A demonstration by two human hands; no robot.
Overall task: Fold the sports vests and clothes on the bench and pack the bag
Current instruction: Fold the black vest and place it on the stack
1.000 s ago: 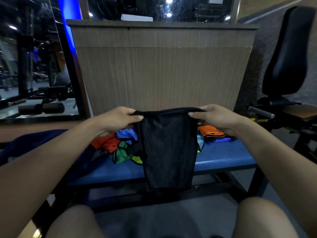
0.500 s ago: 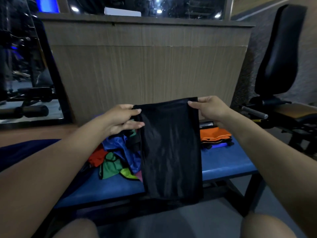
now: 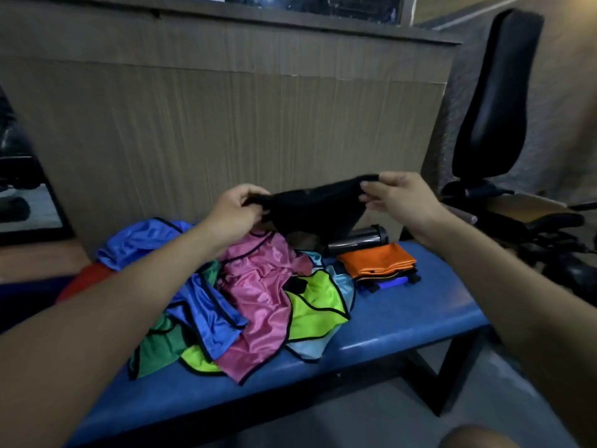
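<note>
While both my hands, left hand (image 3: 237, 210) and right hand (image 3: 399, 197), pinch the black fabric garment (image 3: 315, 206), unfolded shiny vests (image 3: 258, 295) lie below my grip; one folded orange stack (image 3: 378, 261) is done.

We record a plain black garment (image 3: 318, 208). On the blue padded desk (image 3: 403, 321) lie glossy vests: pink (image 3: 261, 295), royal blue (image 3: 206, 312), lime green (image 3: 315, 305), dark green (image 3: 161, 347), all black-trimmed. The folded vest (image 3: 378, 260) is orange.
</note>
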